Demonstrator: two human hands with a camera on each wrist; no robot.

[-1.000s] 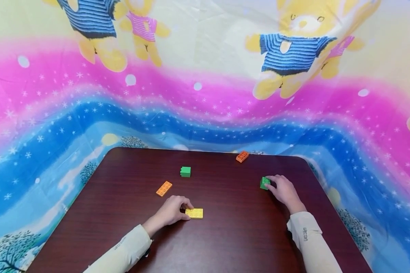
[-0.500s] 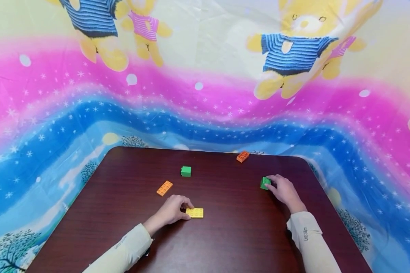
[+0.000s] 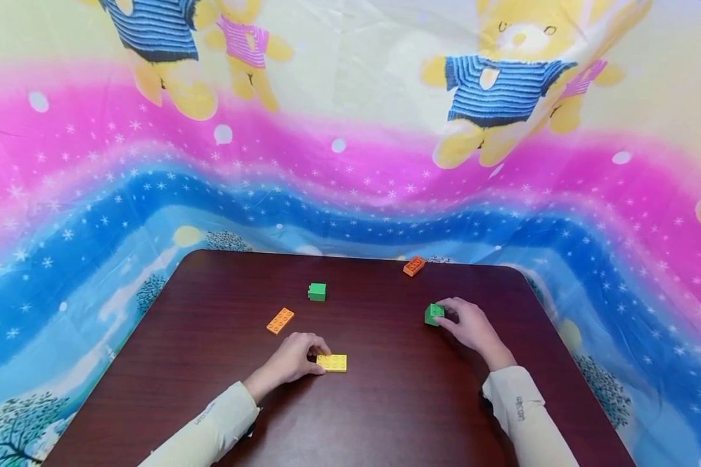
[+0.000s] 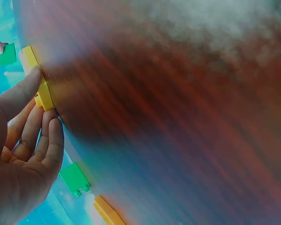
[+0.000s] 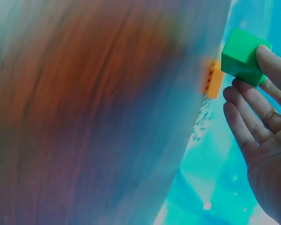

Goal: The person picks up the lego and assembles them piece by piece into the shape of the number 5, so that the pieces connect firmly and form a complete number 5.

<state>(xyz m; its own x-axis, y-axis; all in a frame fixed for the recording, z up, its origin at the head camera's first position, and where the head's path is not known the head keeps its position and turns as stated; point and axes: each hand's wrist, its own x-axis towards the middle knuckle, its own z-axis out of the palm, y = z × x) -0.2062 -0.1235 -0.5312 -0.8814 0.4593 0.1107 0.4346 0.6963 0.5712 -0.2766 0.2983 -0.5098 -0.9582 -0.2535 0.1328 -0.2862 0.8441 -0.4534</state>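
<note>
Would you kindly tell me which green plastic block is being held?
The boxy green plastic block on the right, pinched in the right hand's grip; the other green plastic block lies untouched on the dark brown table.

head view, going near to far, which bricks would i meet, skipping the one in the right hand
Yellow brick pinched by the left hand → light orange brick → loose green brick → darker orange brick.

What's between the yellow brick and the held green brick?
Only bare table lies between the yellow brick and the held green brick, as the head view shows.
</note>
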